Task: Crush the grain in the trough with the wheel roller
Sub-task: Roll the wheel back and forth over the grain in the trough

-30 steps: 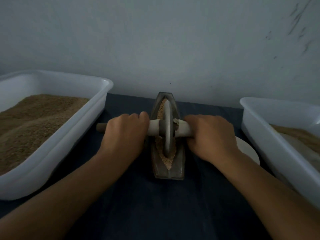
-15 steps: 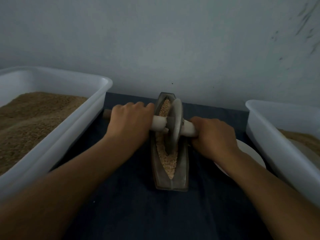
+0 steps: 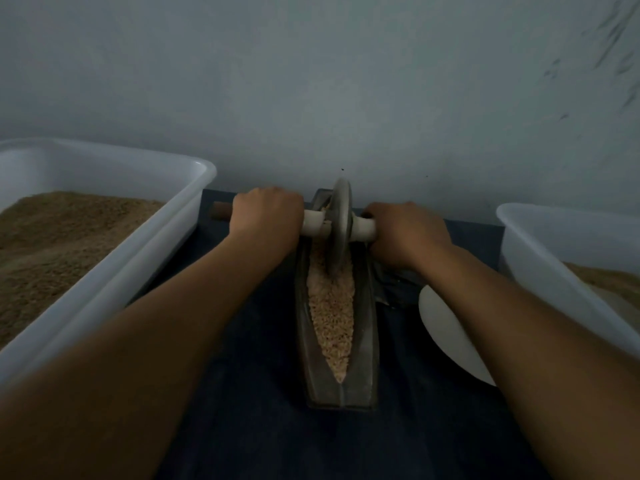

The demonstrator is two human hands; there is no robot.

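Grey metal wheel roller (image 3: 340, 226) at far end of dark boat-shaped trough (image 3: 337, 341) | looks heavy, rigid | I keep left hand (image 3: 268, 216), right hand (image 3: 403, 233) clenched round pale axle (image 3: 364, 229), close beside disc | tan grain (image 3: 331, 313) loose, spills

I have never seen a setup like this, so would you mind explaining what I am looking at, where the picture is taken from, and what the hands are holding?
There is no machine here: a person works with bare hands, and the picture comes from a camera worn on their head, looking forward and down.

In the middle, on a dark cloth, lies a narrow boat-shaped trough filled with pale grain. A wheel roller, a disc on a crosswise axle, stands in the trough's far end. The left hand grips the axle on one side and the right hand grips the other, so the disc can be rolled along the grain to crush it.

A white tub of brown grain sits on the left, a second white tub on the right, and a white plate lies partly under the right forearm.
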